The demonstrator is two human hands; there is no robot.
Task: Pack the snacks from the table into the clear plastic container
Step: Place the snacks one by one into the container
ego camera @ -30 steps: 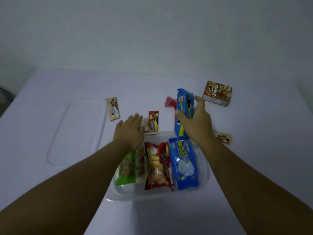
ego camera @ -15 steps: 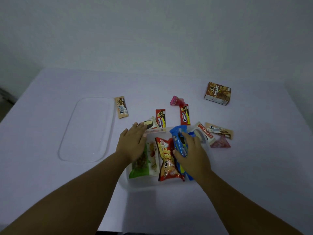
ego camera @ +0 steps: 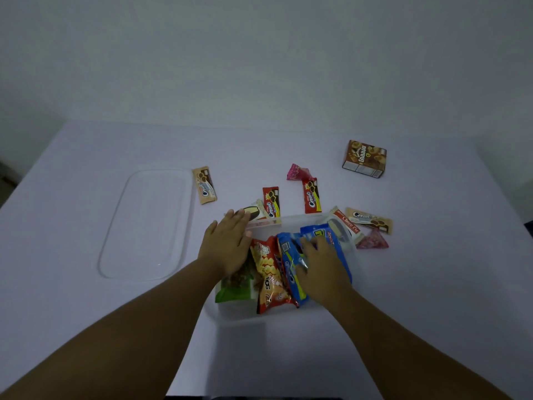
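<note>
The clear plastic container (ego camera: 300, 219) stands in front of me on the table. Inside lie a green bag (ego camera: 233, 287), a red chips bag (ego camera: 269, 272), a blue cookie pack (ego camera: 290, 264) and a second blue bag (ego camera: 328, 233). My right hand (ego camera: 321, 267) presses flat on the blue cookie pack inside the container, fingers spread over it. My left hand (ego camera: 227, 243) rests flat on the container's left rim, holding nothing. Loose snacks lie beyond: two red cookie packs (ego camera: 271, 201) (ego camera: 311, 195), a Choco Pie (ego camera: 347, 223), two pink triangles (ego camera: 298, 172) (ego camera: 373, 241).
The clear lid (ego camera: 147, 223) lies flat to the left. A beige cookie pack (ego camera: 204, 184) sits by its right edge, another beige pack (ego camera: 369, 219) at right. A brown box (ego camera: 364, 158) stands at the far right. A dark-and-cream snack (ego camera: 253, 212) lies just past my left fingertips.
My right hand carried the blue cookie pack from the table back into the container and laid it between the red bag and the blue bag. My left hand stayed on the rim.
</note>
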